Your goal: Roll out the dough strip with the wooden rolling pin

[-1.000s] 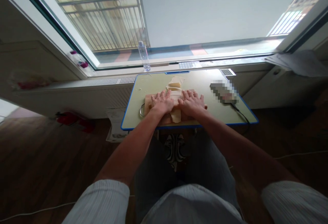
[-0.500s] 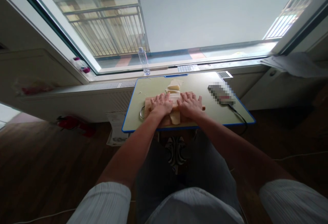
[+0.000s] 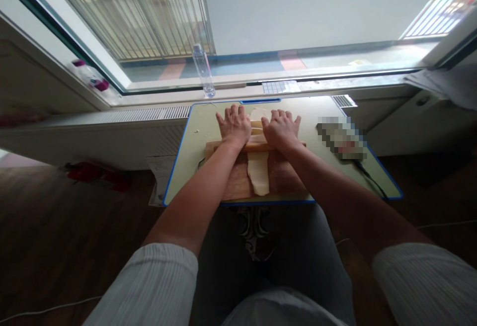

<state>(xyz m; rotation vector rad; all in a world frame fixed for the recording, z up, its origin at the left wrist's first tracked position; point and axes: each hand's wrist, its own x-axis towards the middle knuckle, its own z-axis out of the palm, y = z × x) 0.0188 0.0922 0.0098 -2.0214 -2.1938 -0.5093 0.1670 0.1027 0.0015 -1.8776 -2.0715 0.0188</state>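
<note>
A long flat strip of pale dough [image 3: 259, 174] lies across a wooden cutting board [image 3: 235, 183], running toward me and away from me. Across the strip rests a wooden rolling pin [image 3: 256, 146]. My left hand [image 3: 234, 126] presses over its left part, palm down with fingers spread forward. On the right part sits my right hand [image 3: 282, 129], also palm down, its fingers stretched out. Between the hands the far end of the dough shows, partly hidden by them. Neither hand wraps its fingers round the pin.
The small table [image 3: 179, 167] has a blue edge. A blurred-out device [image 3: 341, 139] with a black cable lies on its right side. A clear bottle [image 3: 203, 72] stands on the window sill behind. A red fire extinguisher [image 3: 87, 173] is on the floor at left.
Both hands and the rolling pin have moved forward, away from me, along the dough. More of the strip's near part now shows. The view has tilted down and come closer.
</note>
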